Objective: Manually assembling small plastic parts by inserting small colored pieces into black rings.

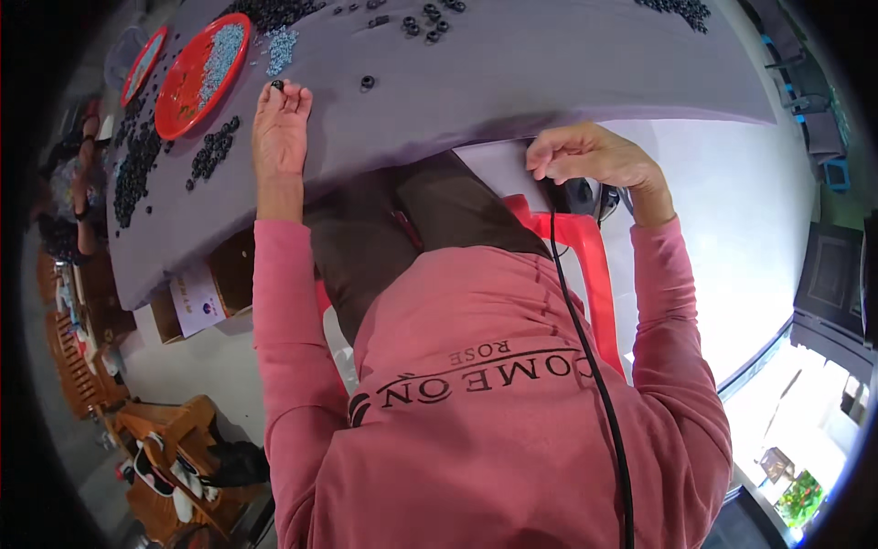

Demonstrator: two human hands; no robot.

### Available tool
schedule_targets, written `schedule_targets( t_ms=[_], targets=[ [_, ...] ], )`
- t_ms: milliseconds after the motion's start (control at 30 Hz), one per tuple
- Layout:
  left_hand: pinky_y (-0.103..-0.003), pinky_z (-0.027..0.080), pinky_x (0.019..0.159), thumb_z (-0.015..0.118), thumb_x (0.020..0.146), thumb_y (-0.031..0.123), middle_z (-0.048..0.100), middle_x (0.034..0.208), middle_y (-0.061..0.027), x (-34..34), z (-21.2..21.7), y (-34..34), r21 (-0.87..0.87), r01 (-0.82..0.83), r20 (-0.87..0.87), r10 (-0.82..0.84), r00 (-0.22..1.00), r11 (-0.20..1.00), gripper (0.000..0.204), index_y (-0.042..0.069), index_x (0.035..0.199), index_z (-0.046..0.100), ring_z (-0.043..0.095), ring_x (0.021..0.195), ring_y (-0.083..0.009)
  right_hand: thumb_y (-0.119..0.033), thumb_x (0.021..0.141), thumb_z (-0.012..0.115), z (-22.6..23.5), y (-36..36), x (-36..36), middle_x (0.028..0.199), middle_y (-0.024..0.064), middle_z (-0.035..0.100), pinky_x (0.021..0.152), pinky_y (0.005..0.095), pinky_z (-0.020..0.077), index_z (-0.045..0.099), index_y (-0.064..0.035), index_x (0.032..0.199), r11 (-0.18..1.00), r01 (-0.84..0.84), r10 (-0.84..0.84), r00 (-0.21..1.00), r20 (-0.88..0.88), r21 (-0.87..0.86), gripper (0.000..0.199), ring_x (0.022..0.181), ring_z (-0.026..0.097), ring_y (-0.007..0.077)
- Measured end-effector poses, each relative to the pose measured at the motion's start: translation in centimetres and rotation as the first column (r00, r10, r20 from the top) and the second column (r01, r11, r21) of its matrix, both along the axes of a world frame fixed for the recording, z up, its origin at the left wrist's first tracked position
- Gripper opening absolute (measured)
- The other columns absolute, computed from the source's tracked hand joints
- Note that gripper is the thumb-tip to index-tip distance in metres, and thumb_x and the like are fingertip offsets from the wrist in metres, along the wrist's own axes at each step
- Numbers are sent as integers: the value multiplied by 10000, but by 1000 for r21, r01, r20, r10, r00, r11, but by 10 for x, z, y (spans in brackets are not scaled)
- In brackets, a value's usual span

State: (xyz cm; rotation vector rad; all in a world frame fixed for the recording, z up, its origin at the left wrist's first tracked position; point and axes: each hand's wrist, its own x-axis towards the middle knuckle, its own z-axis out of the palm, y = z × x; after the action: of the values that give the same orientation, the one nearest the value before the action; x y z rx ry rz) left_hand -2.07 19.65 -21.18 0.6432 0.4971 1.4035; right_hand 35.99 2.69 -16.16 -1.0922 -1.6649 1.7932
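Observation:
My left hand point(280, 137) is raised palm up over the cloth's near edge, its fingertips closed on a small round black part point(277, 84). My right hand point(590, 156) hangs just off the table edge, fingers curled and thumb pressed against them; anything pinched there is too small to make out. On the cloth between the hands lies a single black ring-like part point(368, 81). Beside my left hand are a pile of tiny light-blue pieces point(281, 50), a red plate point(174, 101) with more of these pieces, and a cluster of black parts point(213, 151).
A grey cloth point(549, 55) covers the table. More black parts point(432, 18) are scattered at its far side, with a heap point(137, 165) at the left. A smaller red plate point(135, 87) stands there, near another person's arm point(87, 174). A black cable point(585, 339) runs down my front.

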Motion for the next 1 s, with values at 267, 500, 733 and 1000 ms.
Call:
schedule_targets(
  t_ms=[267, 500, 733, 1000],
  targets=[
    [-355, 477, 846, 535, 894, 63, 588, 914, -80, 3, 8, -11, -5, 9, 3, -8, 1000, 1000, 90, 29, 977, 544, 570, 870, -172, -150, 843, 639, 15, 3, -31, 837, 9, 594, 675, 216, 444, 613, -14, 924, 997, 78, -79, 996, -53, -6, 160, 772, 536, 74],
    [-330, 490, 811, 512, 907, 67, 584, 923, -71, 9, 11, -20, 17, 46, 61, -47, 997, 999, 78, 61, 983, 531, 577, 845, -153, -101, 849, 588, 18, 55, -71, 717, -23, 565, 587, 179, 412, 622, -30, 851, 919, 350, -353, 935, -16, 183, 79, 646, 494, 33],
    [-320, 495, 817, 534, 900, 71, 576, 954, -83, 7, 7, -21, 22, 61, 132, -63, 989, 998, 102, 46, 999, 541, 574, 869, -161, -120, 836, 600, -6, 112, -83, 674, -44, 543, 543, 172, 393, 617, -44, 823, 709, 608, -655, 756, 14, 357, 79, 600, 473, 28],
    [-325, 488, 816, 513, 912, 81, 592, 931, -58, 10, 8, -23, -15, 24, 99, -22, 995, 1000, 82, 88, 991, 534, 583, 835, -142, -118, 828, 613, -1, 155, -87, 707, -35, 592, 576, 195, 399, 658, -38, 901, 567, 463, -689, 719, 84, 682, 118, 650, 487, 30]
  ],
)
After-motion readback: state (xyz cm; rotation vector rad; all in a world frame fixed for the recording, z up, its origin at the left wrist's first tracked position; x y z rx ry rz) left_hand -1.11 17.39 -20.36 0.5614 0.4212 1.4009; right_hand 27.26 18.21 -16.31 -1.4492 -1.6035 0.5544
